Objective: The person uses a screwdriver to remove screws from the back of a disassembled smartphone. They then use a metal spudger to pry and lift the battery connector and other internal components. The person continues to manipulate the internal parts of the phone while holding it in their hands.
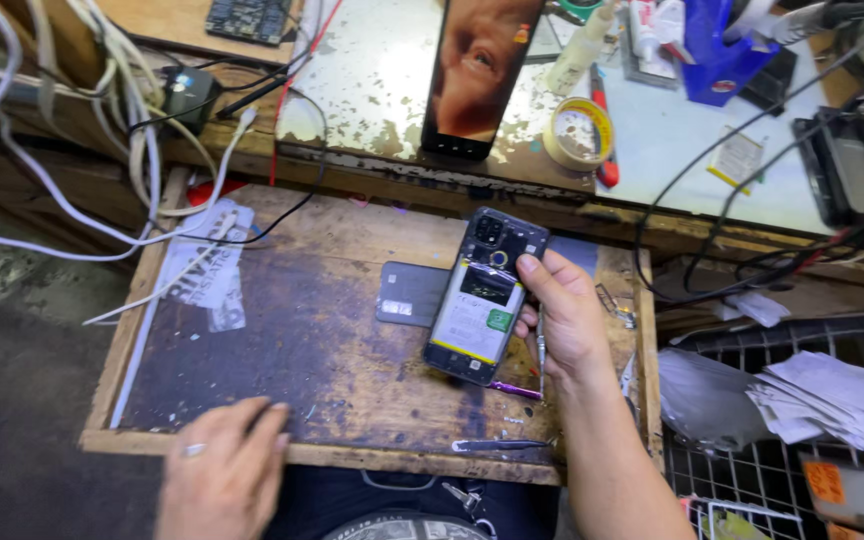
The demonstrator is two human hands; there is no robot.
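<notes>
My right hand (564, 318) holds an opened smartphone (485, 297) with its back cover off, battery and camera parts showing, tilted above the worn wooden board (292, 340). The thumb presses on the phone's right edge, and a thin metal tool sticks down from between the fingers of the same hand. My left hand (220, 468) rests flat at the board's near left edge, fingers together, with a ring on it and nothing in it. A dark grey flat cover (410, 293) lies on the board just left of the phone.
A second phone (477, 75) with a lit screen leans on the raised bench behind. A tape roll (579, 132), bottles and a blue container stand nearby. White cables (102, 120) hang at left. Tweezers (502, 445) lie at the board's front edge. A wire rack with papers (832, 395) stands at right.
</notes>
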